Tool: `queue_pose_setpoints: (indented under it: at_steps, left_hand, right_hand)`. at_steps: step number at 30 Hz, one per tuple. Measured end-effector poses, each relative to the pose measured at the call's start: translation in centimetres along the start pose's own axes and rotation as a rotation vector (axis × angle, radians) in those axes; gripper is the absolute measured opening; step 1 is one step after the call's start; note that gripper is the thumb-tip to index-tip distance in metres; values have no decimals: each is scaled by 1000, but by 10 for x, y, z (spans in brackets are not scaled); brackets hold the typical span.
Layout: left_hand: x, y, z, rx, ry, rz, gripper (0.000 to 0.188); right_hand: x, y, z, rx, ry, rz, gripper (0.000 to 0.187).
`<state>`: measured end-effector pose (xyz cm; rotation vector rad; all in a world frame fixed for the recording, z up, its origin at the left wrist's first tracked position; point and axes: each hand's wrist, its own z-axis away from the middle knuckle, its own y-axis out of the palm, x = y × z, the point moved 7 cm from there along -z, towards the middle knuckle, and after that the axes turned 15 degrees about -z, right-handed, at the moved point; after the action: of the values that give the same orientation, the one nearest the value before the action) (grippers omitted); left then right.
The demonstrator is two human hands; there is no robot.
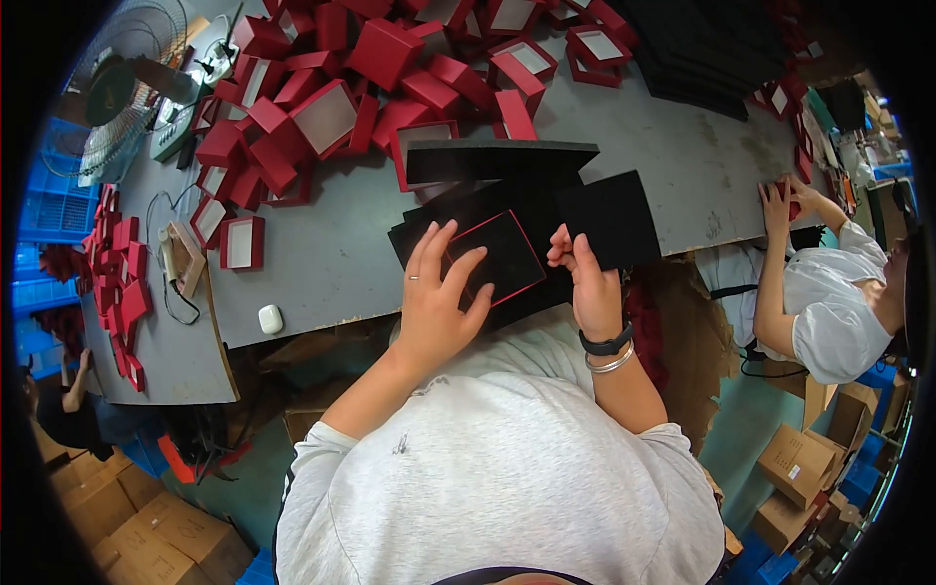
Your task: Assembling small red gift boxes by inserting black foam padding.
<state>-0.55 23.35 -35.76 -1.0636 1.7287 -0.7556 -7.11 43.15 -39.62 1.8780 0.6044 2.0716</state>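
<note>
In front of me lies a shallow box with a thin red rim and a black inside (502, 255), resting among dark sheets near the table's front edge. My left hand (439, 292) is open over its left side, fingers spread and fingertips on or just above the black surface. To the right of the box, my right hand (593, 288) is closed, thumb and curled fingers near each other. What they hold, if anything, is hidden. Its thumb overlaps a black square pad (612, 219); whether it grips that pad cannot be told. A thicker black slab (499, 162) stands behind the box.
Many red boxes (390, 54) are heaped across the back of the grey table (322, 283). A black stack (707, 54) sits back right. A white case (270, 319) lies near the front edge, a fan (127, 88) far left. At right another person (829, 292) handles something red.
</note>
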Motion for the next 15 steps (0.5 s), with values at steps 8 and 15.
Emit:
queue_pose_setpoints:
  at_steps: [8,15]
  left_hand:
    - [-24,14,-8,169,215,-199,60]
    - [-19,12,-17,312,241,-254,65]
  right_hand:
    - [33,41,24,327,-441,808,36]
    - [26,43,39,721,-772,1095,34]
